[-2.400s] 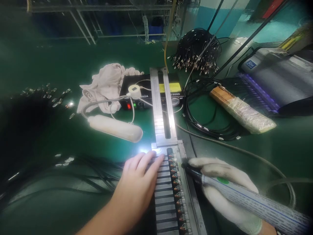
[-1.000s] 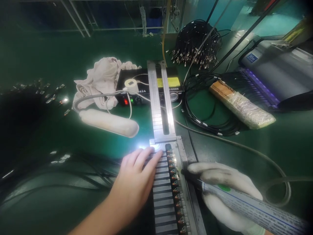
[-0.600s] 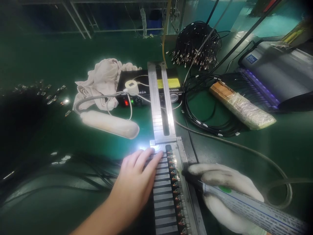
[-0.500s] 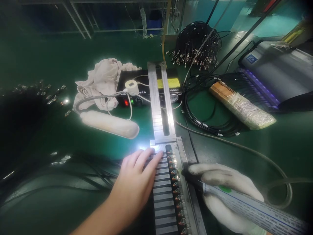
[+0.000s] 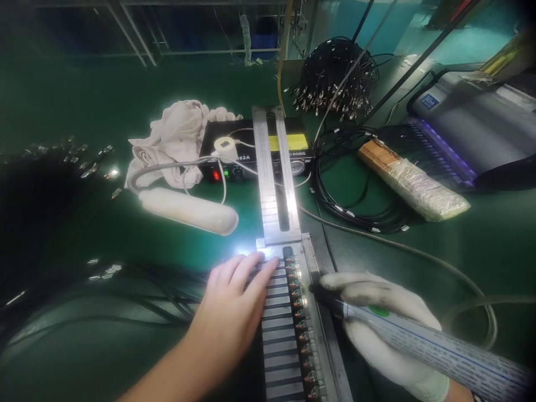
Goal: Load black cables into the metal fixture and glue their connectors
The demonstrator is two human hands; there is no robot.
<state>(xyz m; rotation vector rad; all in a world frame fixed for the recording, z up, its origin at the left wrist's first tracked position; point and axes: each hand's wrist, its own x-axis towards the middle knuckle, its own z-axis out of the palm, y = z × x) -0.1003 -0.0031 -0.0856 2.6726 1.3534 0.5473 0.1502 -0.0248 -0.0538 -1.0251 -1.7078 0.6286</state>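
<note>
My left hand (image 5: pixel 237 296), bare, lies with its fingers stretched over the far end of a slotted metal fixture (image 5: pixel 282 349). Small wire-end connectors (image 5: pixel 302 321) sit in a row along the fixture's right side. Dark cables (image 5: pixel 167 290) run off to the left, partly behind my hand. In a white glove, my right hand (image 5: pixel 389 329) is wrapped around a grey printed tube (image 5: pixel 422 340) with a black tapered end. The tube's tip is at the fixture's right rail, near the connectors; whether it touches cannot be made out.
Beyond the fixture stands a black control box (image 5: pixel 301 120) under a slotted metal bracket (image 5: pixel 268 184). A white lamp (image 5: pixel 188 211) glows left of it, before a crumpled cloth (image 5: pixel 176 134). Rightward lie coiled black cables (image 5: pixel 347 215), a wrapped block (image 5: pixel 422 184) and a grey UV machine (image 5: pixel 481 123).
My right hand and the tube have shifted slightly left and up along the fixture's right rail. My left hand stays in place.
</note>
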